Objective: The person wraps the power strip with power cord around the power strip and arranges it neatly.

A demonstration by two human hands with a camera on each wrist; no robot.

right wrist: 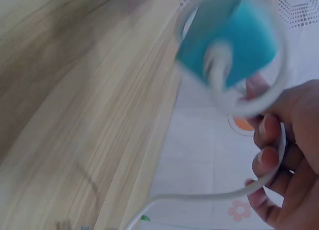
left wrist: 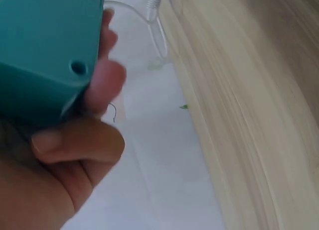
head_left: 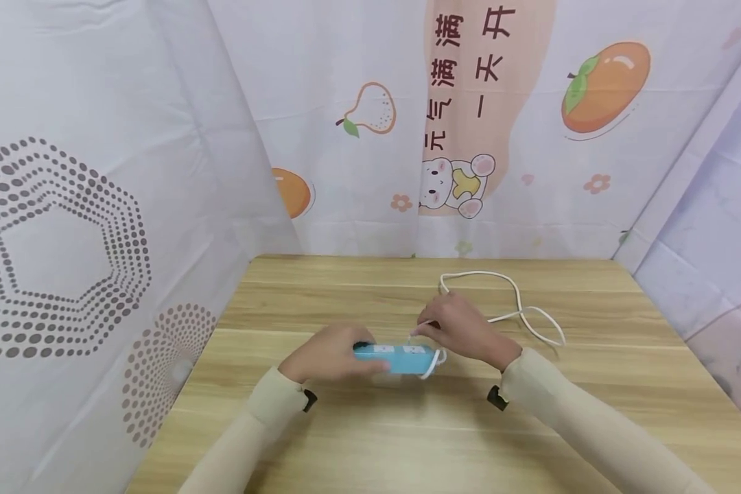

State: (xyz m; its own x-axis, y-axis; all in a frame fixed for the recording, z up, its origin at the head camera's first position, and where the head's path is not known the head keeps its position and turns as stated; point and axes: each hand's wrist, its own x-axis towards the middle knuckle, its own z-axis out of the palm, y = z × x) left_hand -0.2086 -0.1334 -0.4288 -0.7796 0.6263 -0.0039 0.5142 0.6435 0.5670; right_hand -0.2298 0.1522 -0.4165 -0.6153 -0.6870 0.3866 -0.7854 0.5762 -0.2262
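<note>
A blue power strip (head_left: pixel 401 359) with white sockets on one face is held over the wooden table. My left hand (head_left: pixel 336 353) grips its left end, the thumb along the near side. In the left wrist view the teal end of the strip (left wrist: pixel 47 46) shows a small round hole, with fingers curled around it. My right hand (head_left: pixel 463 326) pinches the white cord (head_left: pixel 481 320) just beyond the strip's right end. The right wrist view shows the cord (right wrist: pixel 214 196) running through the curled fingers, with a loop of it around the strip's end (right wrist: pixel 244 41).
The rest of the cord (head_left: pixel 519 302) lies in loose curves on the wooden table (head_left: pixel 407 439), toward the back right. A printed white curtain (head_left: pixel 358 192) hangs along the table's back edge, with more cloth at the left (head_left: pixel 99 240) and right sides.
</note>
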